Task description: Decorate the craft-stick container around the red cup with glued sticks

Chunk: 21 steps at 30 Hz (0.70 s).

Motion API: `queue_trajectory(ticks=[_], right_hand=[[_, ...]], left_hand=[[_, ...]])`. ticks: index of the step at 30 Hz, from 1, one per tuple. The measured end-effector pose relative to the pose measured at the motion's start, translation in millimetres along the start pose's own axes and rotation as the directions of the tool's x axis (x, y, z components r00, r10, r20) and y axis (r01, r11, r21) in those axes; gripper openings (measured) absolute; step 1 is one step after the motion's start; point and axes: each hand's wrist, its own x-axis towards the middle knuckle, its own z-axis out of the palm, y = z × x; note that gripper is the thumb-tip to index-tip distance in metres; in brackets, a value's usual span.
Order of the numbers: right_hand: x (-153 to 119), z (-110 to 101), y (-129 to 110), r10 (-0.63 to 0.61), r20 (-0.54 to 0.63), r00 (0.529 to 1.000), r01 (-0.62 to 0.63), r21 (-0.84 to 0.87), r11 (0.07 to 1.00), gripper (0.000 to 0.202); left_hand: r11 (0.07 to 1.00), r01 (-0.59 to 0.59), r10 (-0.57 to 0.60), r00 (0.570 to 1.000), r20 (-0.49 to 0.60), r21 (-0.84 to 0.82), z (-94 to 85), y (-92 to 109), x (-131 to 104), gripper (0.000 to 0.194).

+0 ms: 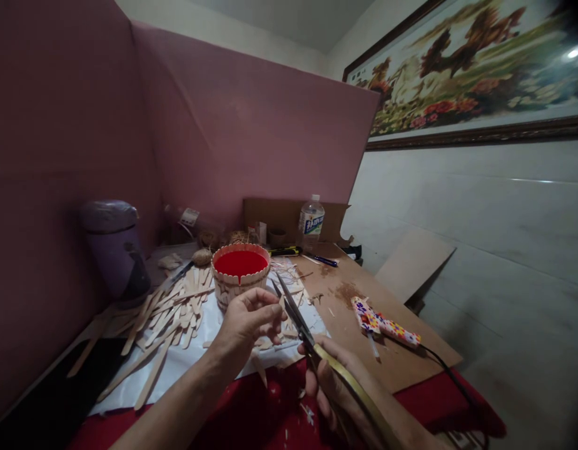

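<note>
My right hand (329, 378) is wrapped round a pair of large scissors (300, 322) with brass-coloured handles, their dark blades parted and pointing up and away. Beside the blades, my left hand (251, 319) has its thumb and index finger pinched together; whatever they hold is too small to make out. Just beyond my left hand stands a round container (223, 287) with a scalloped rim, wooden pieces round its side and a red inside. Flat wooden sticks (186, 306) lie in a loose pile to the left, on a white sheet (199, 369).
A patterned glue gun (387, 328) with a black cord lies on brown cardboard (392, 369) at the right. Behind are a plastic bottle (312, 219), a blue pen (325, 260) and a ball of twine (202, 257). A purple lidded container (117, 253) stands at the left.
</note>
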Motion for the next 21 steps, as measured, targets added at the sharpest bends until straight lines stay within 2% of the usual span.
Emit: queue_trajectory(ticks=[4, 7, 12, 15, 19, 21], right_hand=[[-0.6, -0.2, 5.2, 0.006, 0.036, 0.999, -0.006, 0.007, 1.000, 0.081], [-0.6, -0.9, 2.9, -0.005, 0.036, 0.999, 0.007, -0.031, 0.999, 0.076], [3.0, -2.6, 0.2, -0.041, 0.128, 0.991, 0.050, -0.071, 0.996, 0.075], [4.1, -1.6, 3.0, -0.043, 0.087, 0.995, 0.049, -0.064, 0.997, 0.071], [4.1, -0.8, 8.4, -0.033, 0.011, 0.999, 0.033, -0.030, 0.999, 0.078], [4.5, -1.8, 10.5, -0.017, 0.013, 1.000, 0.018, -0.026, 1.000, 0.078]], left_hand=[[0.995, -0.082, 0.081, 0.997, 0.009, 0.053, 1.8, -0.2, 0.0, 0.030], [0.989, -0.128, 0.127, 0.992, 0.015, 0.072, 2.8, 0.6, 0.2, 0.031], [0.983, -0.153, 0.149, 0.988, 0.039, 0.101, 2.7, 2.0, 0.3, 0.033], [0.982, -0.152, 0.147, 0.988, 0.047, 0.109, 2.6, 2.3, -0.4, 0.033], [0.985, -0.119, 0.118, 0.993, 0.019, 0.126, 2.0, 2.0, -2.1, 0.026], [0.984, -0.104, 0.104, 0.995, 0.013, 0.147, 1.2, 1.6, -2.9, 0.026]])
